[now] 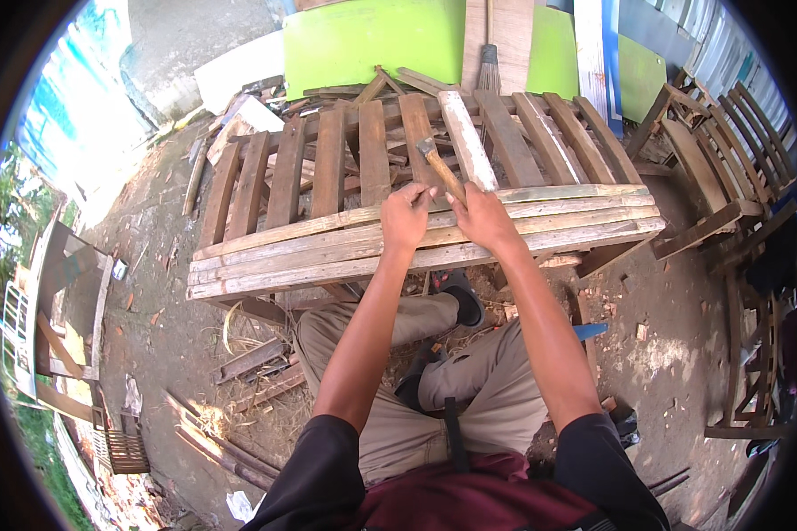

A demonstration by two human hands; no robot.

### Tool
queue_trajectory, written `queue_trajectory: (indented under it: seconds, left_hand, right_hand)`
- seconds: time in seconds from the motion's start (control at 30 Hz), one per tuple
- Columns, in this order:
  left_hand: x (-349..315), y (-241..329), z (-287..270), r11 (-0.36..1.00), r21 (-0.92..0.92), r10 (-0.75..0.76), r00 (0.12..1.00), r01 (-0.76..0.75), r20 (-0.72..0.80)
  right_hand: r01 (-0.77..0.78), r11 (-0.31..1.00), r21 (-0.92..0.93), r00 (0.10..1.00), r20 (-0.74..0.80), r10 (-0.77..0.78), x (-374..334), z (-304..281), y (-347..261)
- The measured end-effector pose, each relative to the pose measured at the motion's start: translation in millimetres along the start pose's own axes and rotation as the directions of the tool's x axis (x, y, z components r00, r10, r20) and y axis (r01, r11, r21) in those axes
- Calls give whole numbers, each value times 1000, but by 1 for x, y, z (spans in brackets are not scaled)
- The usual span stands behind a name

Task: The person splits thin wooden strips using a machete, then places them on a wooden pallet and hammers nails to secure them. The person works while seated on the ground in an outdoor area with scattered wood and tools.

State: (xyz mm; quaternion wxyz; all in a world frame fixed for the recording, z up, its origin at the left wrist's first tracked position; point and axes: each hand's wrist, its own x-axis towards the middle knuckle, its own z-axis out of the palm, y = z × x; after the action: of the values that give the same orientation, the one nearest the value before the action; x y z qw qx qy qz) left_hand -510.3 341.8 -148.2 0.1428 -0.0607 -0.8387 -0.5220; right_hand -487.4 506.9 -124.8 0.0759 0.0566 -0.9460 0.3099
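knees and khaki trousers (pixel 434 389) sit nearest, below the slatted frame (pixel 416 239). right hand (pixel 483 217) is wrapped round the hammer (pixel 441 168) handle, head up over the pale slat (pixel 469 142). left hand (pixel 406 217) pinches something tiny at the rail, likely a nail; keep fingers low and strike square. chairs (pixel 726 168) and scrap wood crowd the sides.
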Motion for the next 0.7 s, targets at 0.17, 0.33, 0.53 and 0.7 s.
queue_trajectory:
  seconds: [0.17, 0.33, 0.53, 0.7]
  left_hand:
    - [0, -1, 0, 1000, -28, -3, 999, 2, -37]
    - [1, -3, 2, 999, -40, 10, 998, -12, -64]
    - [2, -6, 5, 990, 22, 140, 985, -139, -98]
    - [1, -1, 0, 999, 42, -26, 999, 25, 23]
  right_hand:
    - [1, 1000, 12, 1000, -6, -1, 0, 0, -6]
    - [-54, 998, 19, 998, 44, 53, 1, -5, -11]
    - [-10, 999, 31, 1000, -15, 11, 2, 0, -9]
    - [-40, 996, 84, 999, 14, 39, 3, 0, -5]
